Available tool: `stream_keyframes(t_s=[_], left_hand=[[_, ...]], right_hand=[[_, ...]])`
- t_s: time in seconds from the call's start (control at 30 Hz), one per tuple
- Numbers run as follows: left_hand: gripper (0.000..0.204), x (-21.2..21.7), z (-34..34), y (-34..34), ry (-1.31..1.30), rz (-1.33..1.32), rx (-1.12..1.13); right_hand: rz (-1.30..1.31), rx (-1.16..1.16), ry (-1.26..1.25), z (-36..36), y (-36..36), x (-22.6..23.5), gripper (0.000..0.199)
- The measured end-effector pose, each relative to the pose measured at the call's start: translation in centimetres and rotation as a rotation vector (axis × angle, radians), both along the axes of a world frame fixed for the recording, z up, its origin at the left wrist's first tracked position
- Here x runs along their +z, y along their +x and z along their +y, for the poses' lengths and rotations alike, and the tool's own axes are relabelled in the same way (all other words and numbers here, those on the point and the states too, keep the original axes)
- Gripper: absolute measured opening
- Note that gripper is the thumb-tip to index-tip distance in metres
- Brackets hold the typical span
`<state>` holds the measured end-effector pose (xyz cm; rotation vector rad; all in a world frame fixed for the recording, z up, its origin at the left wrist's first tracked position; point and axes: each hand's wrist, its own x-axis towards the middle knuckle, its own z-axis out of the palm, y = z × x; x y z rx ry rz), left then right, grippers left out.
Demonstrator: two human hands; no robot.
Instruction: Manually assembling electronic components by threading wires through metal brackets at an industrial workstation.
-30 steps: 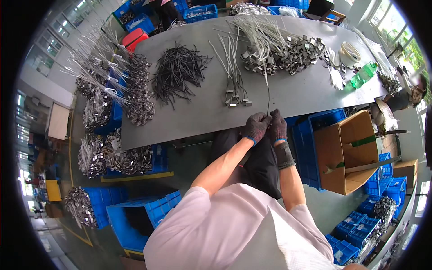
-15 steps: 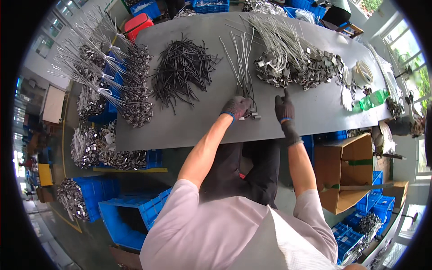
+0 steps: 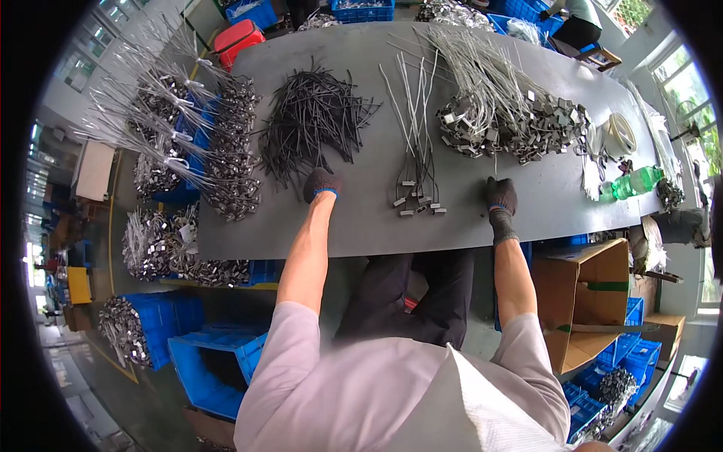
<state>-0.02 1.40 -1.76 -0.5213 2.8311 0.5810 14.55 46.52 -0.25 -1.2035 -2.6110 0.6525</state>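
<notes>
Head view, gloved left hand (image 3: 321,184) at black ties (image 3: 312,120), right hand (image 3: 501,196) on table (image 3: 361,218) — fingers' state unclear

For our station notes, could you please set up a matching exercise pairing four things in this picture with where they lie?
Things:
1. left hand
2. right hand
3. green bottle
4. cardboard box

Places:
A. below the table's right edge
B. at the heap of black cable ties
C. on the grey table, far right
D. on the table, below the pile of metal clips

Pairs: 1-B, 2-D, 3-C, 4-A
</notes>
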Motion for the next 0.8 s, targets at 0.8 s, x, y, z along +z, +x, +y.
stream_keyframes(t_s=[0.8], left_hand=[[0.008,0.1,6.9,10.8,1.961,-0.493,0.633]], right_hand=[[-0.739,0.82,-0.186,-3.4,54.9,-16.3,0.028]])
